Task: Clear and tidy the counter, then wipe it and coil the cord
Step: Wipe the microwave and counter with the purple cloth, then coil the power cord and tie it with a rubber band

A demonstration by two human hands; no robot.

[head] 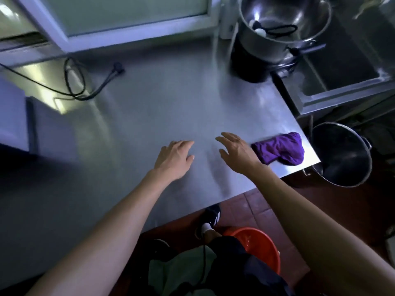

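Counter point(149, 116): brushed steel, smooth, dull sheen w/ bright glare far left. Cord point(77, 82), far left: black, matt, rubbery-looking. Rag point(280, 149), near right: purple cloth, soft, crumpled. Pot point(284, 24), far right: polished steel, glossy inside. Sink point(342, 67) & floor pot point(342, 154): steel. Bucket point(260, 246): orange plastic, shiny. Floor point(267, 201): reddish tile.

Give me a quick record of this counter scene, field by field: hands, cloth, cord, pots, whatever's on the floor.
left hand: open, over the counter, holding nothing
right hand: open, beside the purple cloth, not gripping it
purple cloth: bunched at the counter's right edge
cord: loosely looped at back left, not neatly coiled
large pot: back right, on a dark base
second pot: below the counter's right corner
orange bucket: on the floor
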